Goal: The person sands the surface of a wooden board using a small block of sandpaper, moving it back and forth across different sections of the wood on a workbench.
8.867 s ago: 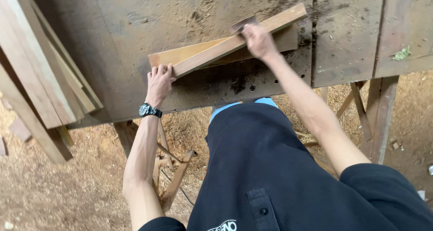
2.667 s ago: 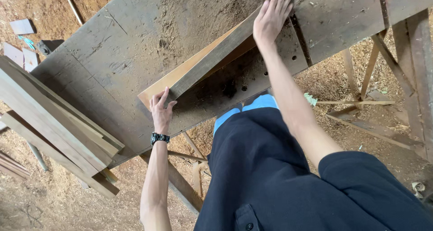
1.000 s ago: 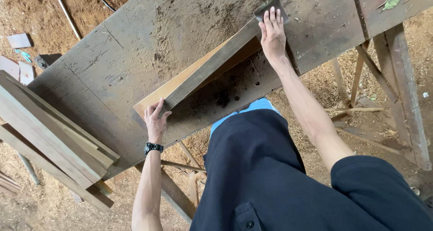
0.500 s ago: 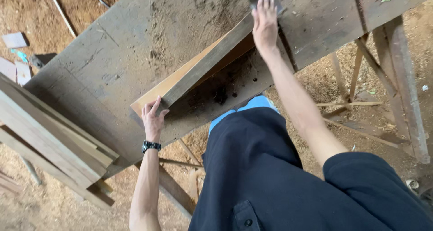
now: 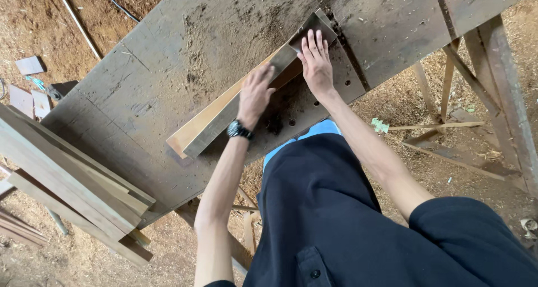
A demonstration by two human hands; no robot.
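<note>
Planks, two of them, lie stacked along the worn grey workbench [image 5: 168,68]: a grey weathered plank [image 5: 224,122] rests on top of a paler tan plank [image 5: 193,127], whose long edge shows along the upper side and at the near-left end; the pair runs diagonally from lower left to upper right, ending close to a dark slot in the bench top; the left hand [image 5: 255,94] lies flat on the grey plank about midway along it, fingers spread and pressed down, gripping nothing; a black wristwatch [image 5: 238,130] sits on that wrist; the right hand [image 5: 316,63] rests palm-down on the far end of the same plank, fingers straight and together, pointing toward the plank's end, also holding nothing, only pressing; both hands are near each other, not touching; sawdust is scattered over the bench top, with a dark patch and several small round holes just beside the planks on the person's side; a stack of long boards [image 5: 67,175] leans off the bench's left end; the person wears a dark shirt; beneath the bench's right end stands a metal frame [image 5: 493,85], and the ground all around is covered in reddish sawdust; a few flat offcuts [image 5: 28,66] lie on the ground at far left.
</note>
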